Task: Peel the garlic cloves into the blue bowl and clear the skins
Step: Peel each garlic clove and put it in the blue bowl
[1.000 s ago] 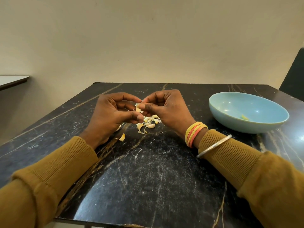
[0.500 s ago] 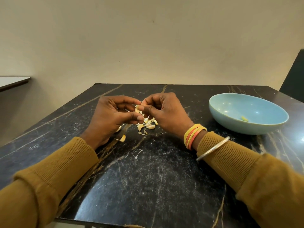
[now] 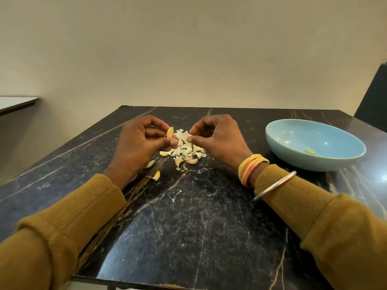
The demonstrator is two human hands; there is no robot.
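My left hand (image 3: 140, 141) pinches a pale yellow garlic clove (image 3: 170, 132) between thumb and fingers, just above the table. My right hand (image 3: 217, 137) is a short gap to its right, fingers curled, thumb and forefinger pinching a strip of white skin (image 3: 185, 135). Below and between the hands lies a heap of garlic skins and cloves (image 3: 186, 152). Two more cloves (image 3: 156, 175) lie loose near my left wrist. The blue bowl (image 3: 293, 158) stands to the right of my right hand with one peeled clove (image 3: 310, 151) inside.
The black marble table (image 3: 188, 227) has its front edge close to me and its left edge beside my left forearm. A dark chair back (image 3: 374, 95) rises at the far right. A white counter edge (image 3: 16, 102) shows at the far left.
My hands have drawn apart from each other. The clove stays in my left hand while my right pulls skin away from it, and the heap between them is now uncovered.
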